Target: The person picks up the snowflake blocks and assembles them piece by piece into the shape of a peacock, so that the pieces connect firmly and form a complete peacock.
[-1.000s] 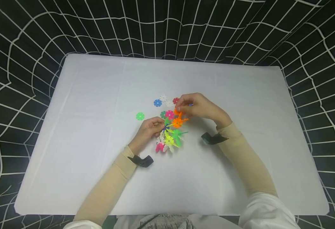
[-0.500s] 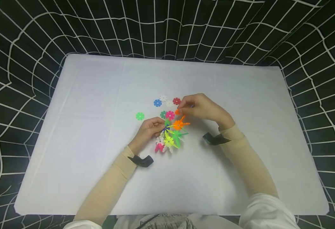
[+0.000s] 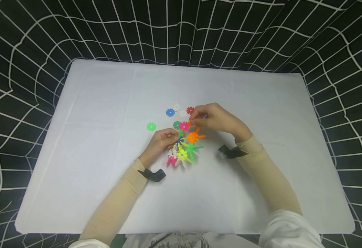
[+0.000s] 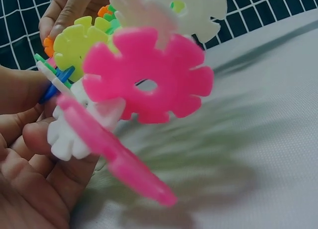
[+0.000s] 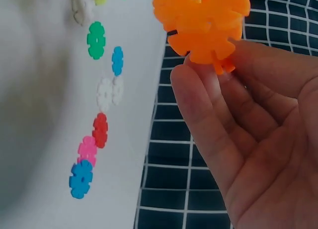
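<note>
My left hand (image 3: 162, 139) pinches a cluster of interlocked snowflake discs (image 3: 182, 155) by a dark blue disc (image 4: 55, 86) near its left side. Yellow, green, orange, white and pink discs stick out of the cluster at various angles. A pink disc (image 4: 149, 77) looms large in the left wrist view, with a white disc (image 4: 69, 137) close to the left fingers. Just beyond the cluster's orange part (image 3: 193, 137), my right hand (image 3: 218, 119) pinches an orange snowflake disc (image 3: 190, 123) between thumb and fingertips. In the right wrist view, orange discs (image 5: 201, 15) overlap above those fingertips.
Loose discs lie on the white table (image 3: 106, 103) beyond the hands: light green (image 3: 151, 126), blue (image 3: 170, 112), red (image 3: 190, 110), dark green (image 3: 176, 125), pink (image 3: 184, 126) and white (image 3: 176, 107). Another blue disc (image 5: 80, 179) is near the right hand. White-gridded black cloth (image 3: 181, 31) surrounds the table.
The right hand with its orange disc drew slightly away from the cluster's orange part, then came back a little to the left. The cluster has tilted slightly; the left hand stays almost in place.
</note>
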Action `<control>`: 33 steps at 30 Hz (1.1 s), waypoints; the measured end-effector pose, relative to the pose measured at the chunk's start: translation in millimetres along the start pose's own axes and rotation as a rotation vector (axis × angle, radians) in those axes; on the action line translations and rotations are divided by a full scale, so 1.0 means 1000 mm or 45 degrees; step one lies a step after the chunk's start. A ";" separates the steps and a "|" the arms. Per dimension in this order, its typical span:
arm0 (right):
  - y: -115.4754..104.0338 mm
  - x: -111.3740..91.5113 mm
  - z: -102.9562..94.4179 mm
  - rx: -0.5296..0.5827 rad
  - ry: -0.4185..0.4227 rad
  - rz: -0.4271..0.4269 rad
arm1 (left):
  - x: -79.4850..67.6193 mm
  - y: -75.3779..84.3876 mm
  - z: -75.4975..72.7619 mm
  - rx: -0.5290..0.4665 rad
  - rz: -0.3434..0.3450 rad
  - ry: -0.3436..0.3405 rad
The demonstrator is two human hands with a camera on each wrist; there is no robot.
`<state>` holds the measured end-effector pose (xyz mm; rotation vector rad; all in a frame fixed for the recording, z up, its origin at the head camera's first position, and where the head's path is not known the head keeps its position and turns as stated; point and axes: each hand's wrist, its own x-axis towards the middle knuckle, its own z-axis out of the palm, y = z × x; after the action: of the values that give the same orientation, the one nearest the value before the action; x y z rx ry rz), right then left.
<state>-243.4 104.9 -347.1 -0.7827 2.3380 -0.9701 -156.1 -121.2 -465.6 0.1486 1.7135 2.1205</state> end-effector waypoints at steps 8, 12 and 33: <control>0.002 -0.001 0.005 -0.017 -0.025 0.025 | -0.001 0.001 0.000 0.029 -0.016 0.005; 0.006 -0.002 0.010 -0.006 0.009 0.058 | -0.001 0.002 0.000 0.092 -0.012 0.017; 0.007 0.000 0.025 -0.103 0.036 -0.033 | -0.001 0.000 -0.004 0.296 0.008 -0.150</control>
<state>-230.0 97.4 -367.7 -0.8382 2.4094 -0.9080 -156.8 -125.4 -466.5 0.3387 1.8853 1.8712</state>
